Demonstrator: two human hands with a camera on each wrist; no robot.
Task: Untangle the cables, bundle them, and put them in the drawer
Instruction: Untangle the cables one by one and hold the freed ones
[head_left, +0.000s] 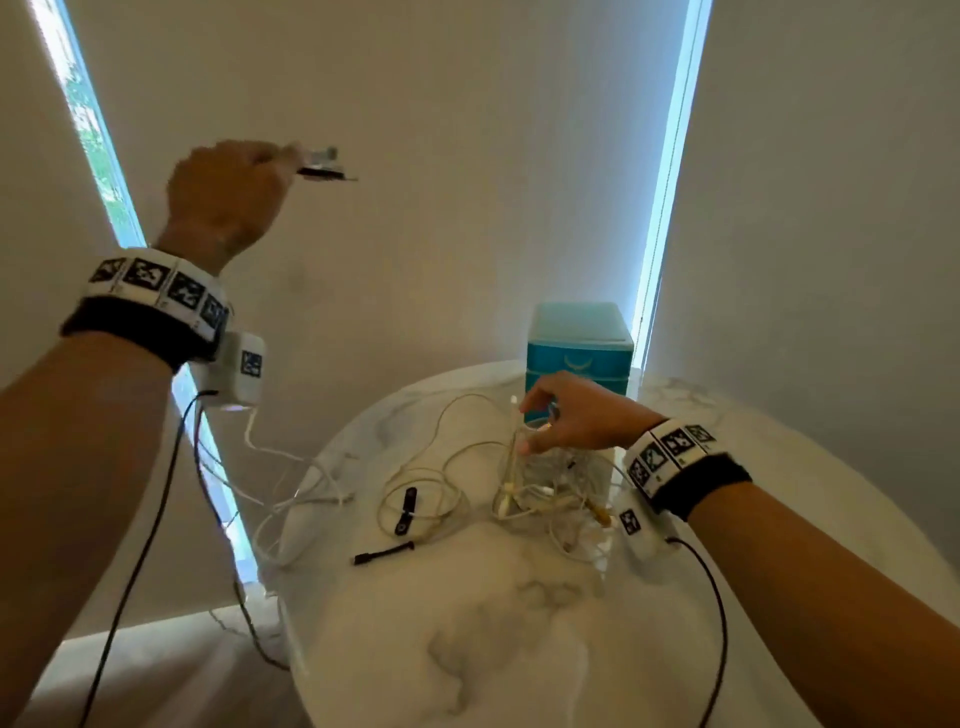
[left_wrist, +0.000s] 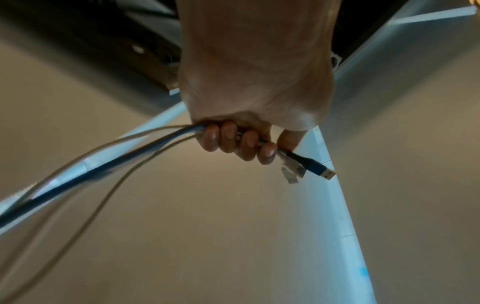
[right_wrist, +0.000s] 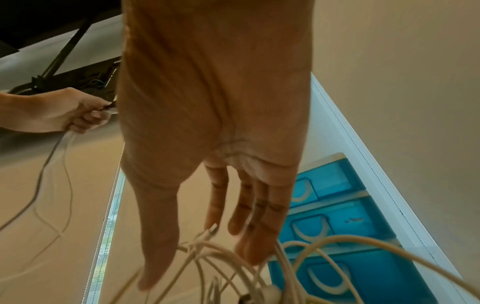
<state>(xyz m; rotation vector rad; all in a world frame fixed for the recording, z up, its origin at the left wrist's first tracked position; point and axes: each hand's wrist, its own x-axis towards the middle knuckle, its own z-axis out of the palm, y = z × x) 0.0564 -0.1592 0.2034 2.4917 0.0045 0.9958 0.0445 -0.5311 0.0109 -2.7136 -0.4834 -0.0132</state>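
Left hand (head_left: 223, 195) raised high, well above the table (head_left: 498, 649), out past its left edge. Grip closed tight round a bunch of cable ends. Head view only shows blurred plugs (head_left: 322, 163) poking out of the fist. The left wrist view shows more: fingers (left_wrist: 235, 144) curled over several cables (left_wrist: 109, 162), a dark blue one and pale grey ones, with a blue USB plug (left_wrist: 315, 167) and clear connectors sticking out past the fingers. The cables trail away down-left out of view.

Right hand (head_left: 576, 415) low over the tangle of white cables (head_left: 540, 493) lying on the far right part of the table. In the head view it looks like thumb and fingertips are pinching a strand. The right wrist view shows the fingers (right_wrist: 244, 207) nearly straight, hanging down into the cable loops (right_wrist: 259, 259), thumb spread apart. Cannot tell for sure if the grip has hold of anything.

More cable loops lie near the table's middle, with one strand running off the left edge. Two black cable ties (head_left: 405, 512) sit among them, one nearer the front.

Blue drawer unit (head_left: 579, 345) stands at the far edge of the table, just behind the right hand. Right wrist view shows its drawers (right_wrist: 335, 224) all pushed in, white curved handles. Left hand also visible there, at the picture's left, holding cables.
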